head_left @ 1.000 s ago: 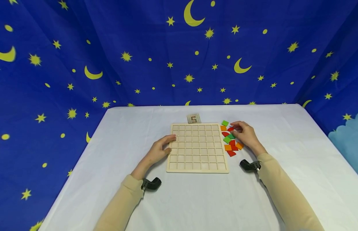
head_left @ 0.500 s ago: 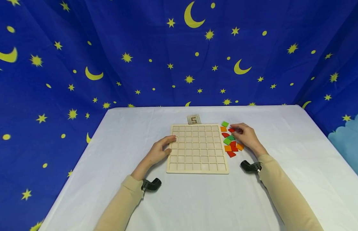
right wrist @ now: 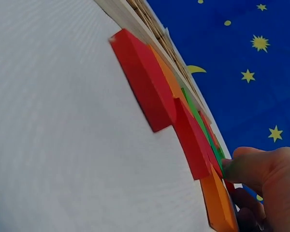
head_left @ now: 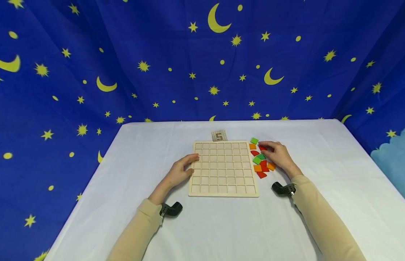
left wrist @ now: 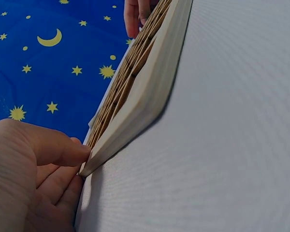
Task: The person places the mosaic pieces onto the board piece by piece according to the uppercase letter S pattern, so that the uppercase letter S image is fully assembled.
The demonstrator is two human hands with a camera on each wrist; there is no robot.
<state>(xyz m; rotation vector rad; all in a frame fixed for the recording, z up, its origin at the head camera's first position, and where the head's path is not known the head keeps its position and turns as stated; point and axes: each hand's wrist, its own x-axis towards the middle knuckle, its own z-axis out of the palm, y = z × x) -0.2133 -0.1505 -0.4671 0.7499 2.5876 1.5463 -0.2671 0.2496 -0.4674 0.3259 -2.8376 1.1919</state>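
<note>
In the head view a square wooden grid board lies flat on the white table. My left hand holds its left rim, and in the left wrist view the thumb rests on the board's edge. At the board's right side my right hand is among the loose coloured tiles. Its thumb and index finger stand at either side of a red tile, partly hidden by them. Beside the thumb lie a dark green tile and a red quarter-round tile.
Further tiles lie close to the board: light green, orange, another orange one and a red one. A small pattern card with an S-like figure lies behind the board. A blue curtain rises behind the table.
My right fingers have shifted slightly left and now reach round the red tile; the dark green tile beside the thumb shows more fully. The left hand and board have stayed put.
</note>
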